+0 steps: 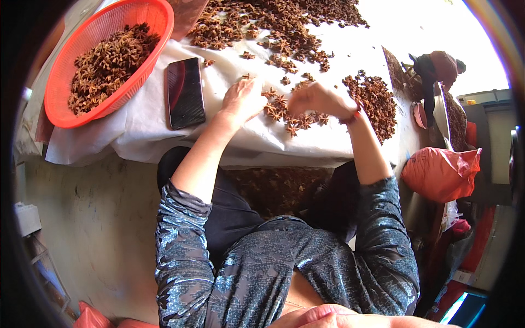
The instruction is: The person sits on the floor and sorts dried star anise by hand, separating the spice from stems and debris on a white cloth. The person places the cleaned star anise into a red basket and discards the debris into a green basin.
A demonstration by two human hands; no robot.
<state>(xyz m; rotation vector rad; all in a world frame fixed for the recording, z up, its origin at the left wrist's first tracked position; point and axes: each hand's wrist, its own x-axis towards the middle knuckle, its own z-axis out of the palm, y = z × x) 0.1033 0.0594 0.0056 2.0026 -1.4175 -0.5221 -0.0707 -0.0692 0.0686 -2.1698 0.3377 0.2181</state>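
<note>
Over a white cloth (135,139) on the table, my left hand (245,98) is curled, its fingertips beside loose star anise; whether it holds a piece is hidden. My right hand (322,100), blurred, bends inward above a small scatter of star anise (305,121); what its fingers hold cannot be made out. A denser heap of star anise (375,104) lies just right of my right wrist. Beyond my hands spreads a large pile of star anise (262,20). To the left of my left hand lies a smartphone (185,93) with a dark screen.
A red plastic mesh basket (164,45), part-filled with star anise, stands at the table's left. On the right are a full red plastic bag (441,174) and a bent-over person (441,69) near more dark dried material (455,121). My knees are at the table's front edge.
</note>
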